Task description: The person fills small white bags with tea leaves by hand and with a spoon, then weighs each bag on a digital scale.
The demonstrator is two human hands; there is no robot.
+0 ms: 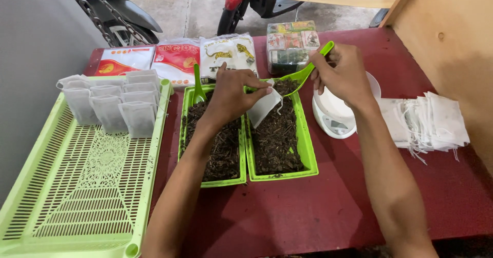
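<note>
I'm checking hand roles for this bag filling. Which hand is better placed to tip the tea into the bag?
Probably the right hand: it holds the green scoop, whose bowl sits at the mouth of the white bag. The left hand holds that bag.

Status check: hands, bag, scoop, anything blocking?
Left hand pinching white filter bag open. Right hand tipping green scoop into it, over right tray. Nothing blocking.

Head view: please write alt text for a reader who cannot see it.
Over a green plastic tray of dark loose tea, the left hand holds a small white filter bag open while the right hand tips a green plastic scoop towards it. Filled bags stand on a light green slotted tray; empty bags are stacked at right, beside a white scale.
</note>
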